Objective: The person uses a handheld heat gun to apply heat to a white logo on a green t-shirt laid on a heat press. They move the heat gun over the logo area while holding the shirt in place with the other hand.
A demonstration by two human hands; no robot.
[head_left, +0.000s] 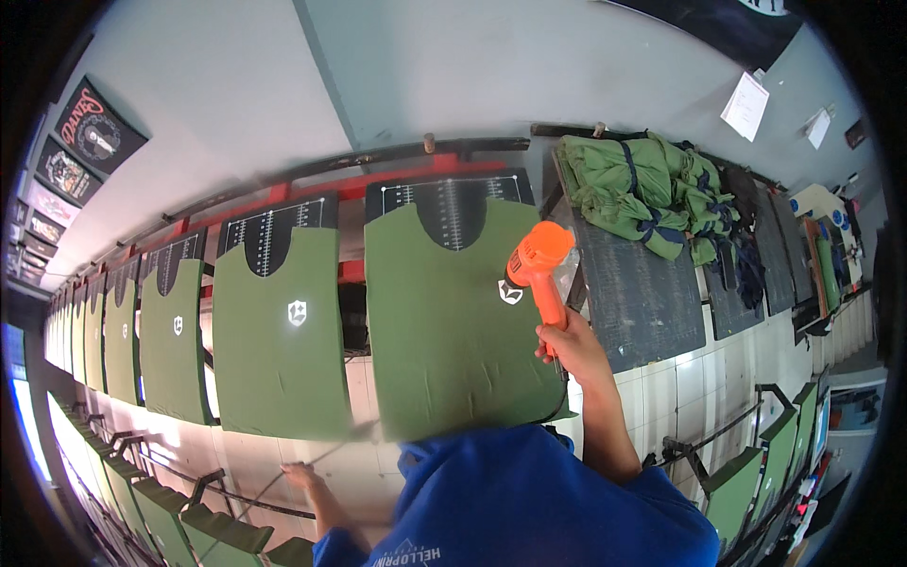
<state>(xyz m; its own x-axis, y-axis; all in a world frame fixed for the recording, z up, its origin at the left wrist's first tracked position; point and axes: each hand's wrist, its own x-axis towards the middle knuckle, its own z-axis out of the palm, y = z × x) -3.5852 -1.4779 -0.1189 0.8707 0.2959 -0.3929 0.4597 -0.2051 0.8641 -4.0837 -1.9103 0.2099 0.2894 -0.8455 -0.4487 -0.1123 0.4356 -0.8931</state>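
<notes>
My right hand [574, 348] grips an orange heat gun [540, 274] by its handle. The gun's dark nozzle points down-left, close to a white shield print [510, 292] and partly covering it. That print is on a green fabric piece [444, 321] with a cut-out neckline, laid over a dark board [402, 194] with white ruler marks. Low on the left, my left hand [300, 475] is closed around a thin cord [326, 455], which runs slantwise and is slightly blurred.
Leftward stretches a row of boards with similar green pieces [274, 350] bearing white shields. Tied green fabric bundles [628, 175] lie on a dark board [642, 302] to the right. Behind me, more green-covered boards [732, 496] stand on a metal frame [699, 463]. A red rail [444, 164] runs along the wall.
</notes>
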